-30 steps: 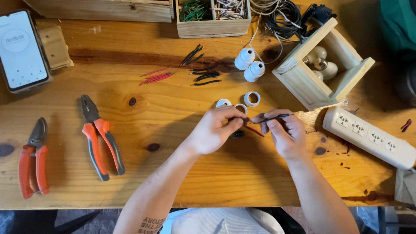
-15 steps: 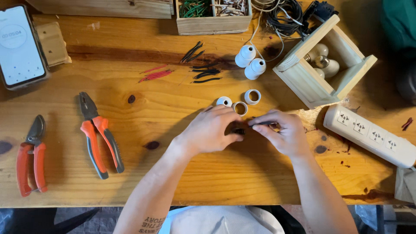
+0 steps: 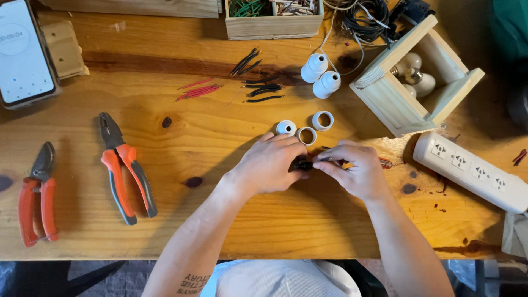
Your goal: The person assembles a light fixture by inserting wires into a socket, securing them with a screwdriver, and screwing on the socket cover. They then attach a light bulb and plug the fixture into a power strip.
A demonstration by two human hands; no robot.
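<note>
My left hand [image 3: 270, 164] and my right hand [image 3: 356, 170] meet over the wooden table [image 3: 220, 220], fingertips pinched together on a small black part [image 3: 303, 164]. A thin dark wire piece runs from that part under my right fingers. Just beyond my hands lie three short white rings [image 3: 306, 135]. Two white lamp sockets [image 3: 320, 77] lie farther back. Loose black wire pieces [image 3: 258, 88] and red wire pieces [image 3: 197, 91] lie on the table behind.
Orange-handled pliers [image 3: 125, 168] and red-handled cutters [image 3: 35, 195] lie at left. A phone [image 3: 22, 55] sits at far left back. An open wooden box with bulbs [image 3: 415, 77] and a white power strip [image 3: 473, 171] stand at right. A wooden tray [image 3: 274, 15] sits at the back.
My hands have drawn closer together. The dark wire that stuck out from my right hand a second ago is now mostly hidden between my fingers at the black part.
</note>
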